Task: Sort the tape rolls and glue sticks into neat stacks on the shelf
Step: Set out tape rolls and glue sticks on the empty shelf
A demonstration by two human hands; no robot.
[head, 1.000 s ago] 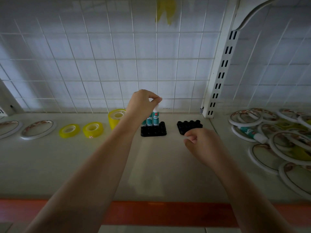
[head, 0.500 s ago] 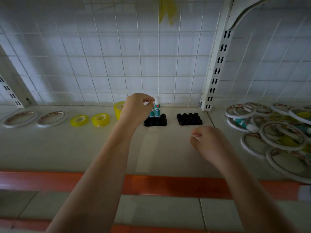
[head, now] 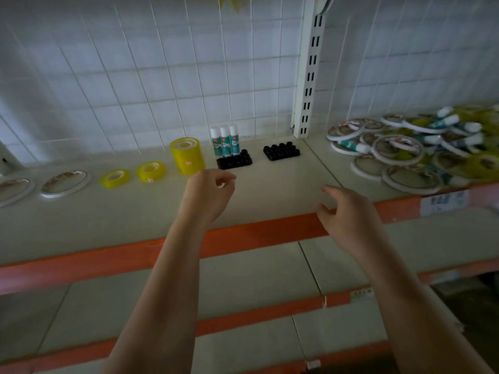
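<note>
Three teal-and-white glue sticks (head: 225,141) stand upright in the back row of a black holder (head: 234,160) near the shelf's back wall. A second black holder (head: 281,151) sits empty to its right. Left of them stands a tall stack of yellow tape rolls (head: 187,155), then two single yellow rolls (head: 150,171) (head: 115,178). My left hand (head: 209,193) hovers in front of the first holder with fingers loosely curled, holding nothing. My right hand (head: 344,213) hangs relaxed over the shelf's front edge, empty.
A jumbled pile of white-rimmed tape rolls and glue sticks (head: 410,151) fills the shelf (head: 270,195) to the right of the white upright (head: 307,76). Two flat white-rimmed rolls (head: 64,182) lie at far left. Orange shelf lips (head: 243,238) and lower shelves run below.
My left hand let go of the glue stick standing in the holder and drew back toward me. My right hand also pulled back to the shelf's front edge. The view tilted down and right.
</note>
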